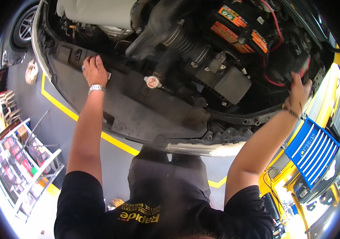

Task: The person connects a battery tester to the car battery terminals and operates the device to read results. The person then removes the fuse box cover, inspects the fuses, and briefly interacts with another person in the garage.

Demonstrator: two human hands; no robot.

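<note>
My left hand (95, 71) is on the black plastic cover (138, 113) along the engine bay's front, fingers curled together; a small pale object (109, 75) shows beside it, and what it grips is unclear. My right hand (299, 89) is closed at a dark handheld object with red and green parts (303, 67), low at the right side of the bay, beside a looped red cable (277, 34). A battery with orange labels (237, 30), a black air box (224, 81) and a radiator cap (153, 82) lie between my hands.
A car wheel (26, 24) stands at the upper left. A white rack with equipment (32, 171) and stacked chairs (4, 105) are at the left. A blue vented panel (311, 149) and yellow equipment (273, 185) are at the right. Yellow lines (120, 143) mark the grey floor.
</note>
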